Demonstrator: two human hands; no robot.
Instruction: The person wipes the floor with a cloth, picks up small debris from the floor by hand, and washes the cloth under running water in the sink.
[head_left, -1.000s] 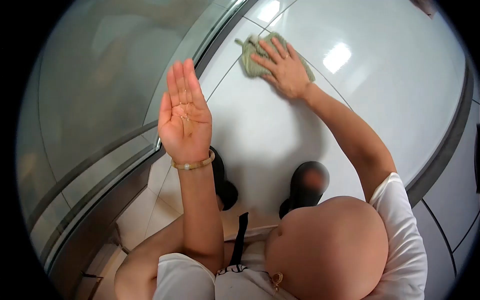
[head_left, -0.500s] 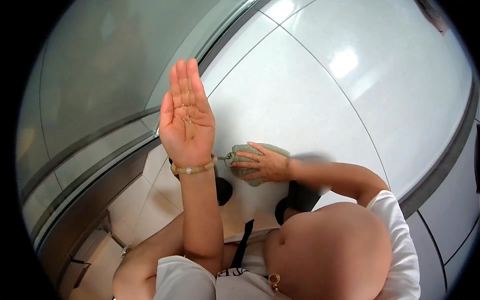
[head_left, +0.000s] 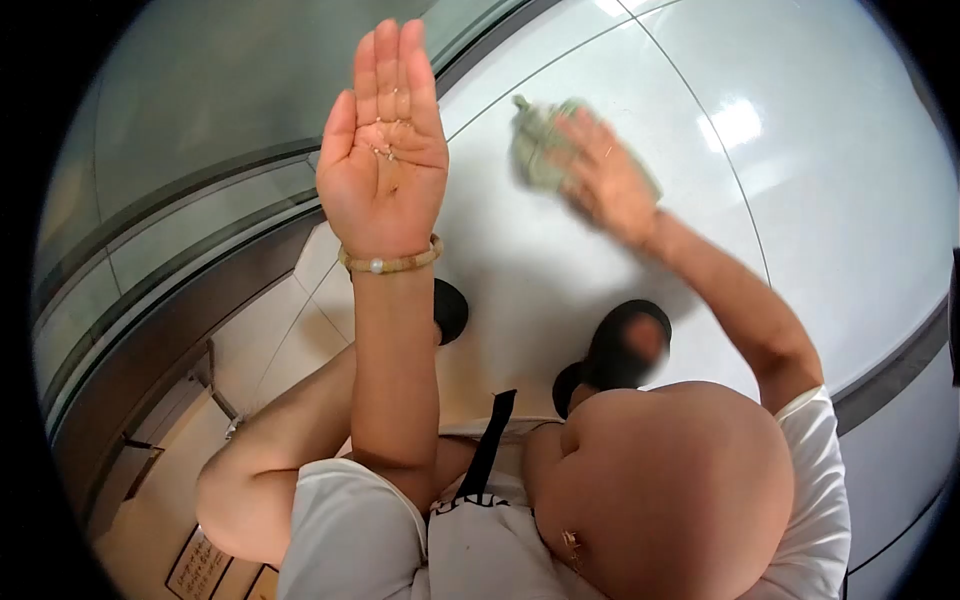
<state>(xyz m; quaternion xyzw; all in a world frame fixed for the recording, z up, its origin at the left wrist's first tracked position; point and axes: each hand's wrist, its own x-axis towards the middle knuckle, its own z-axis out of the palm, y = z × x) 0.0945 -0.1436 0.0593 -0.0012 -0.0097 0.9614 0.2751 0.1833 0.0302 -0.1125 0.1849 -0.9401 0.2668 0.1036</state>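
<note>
My left hand [head_left: 385, 150] is raised palm up with its fingers stretched out and side by side. Small pale crumbs [head_left: 384, 152] lie on the palm and fingers. A beaded bracelet [head_left: 392, 264] circles that wrist. Over on the right, my right hand [head_left: 608, 180] rests spread on a folded green cloth [head_left: 540, 150], which lies on the white tiled floor [head_left: 520, 240]. Both this hand and the cloth are blurred by motion.
A glass panel [head_left: 200, 110] with a dark metal frame [head_left: 200, 305] runs along the left. Black shoes [head_left: 625, 345] stand on the floor near my knees. A dark strip [head_left: 895, 365] borders the floor at the right.
Within the last half second, my right hand and the cloth have moved from near the shoes away from my body. My left hand appears higher in view, with the crumbs still on it.
</note>
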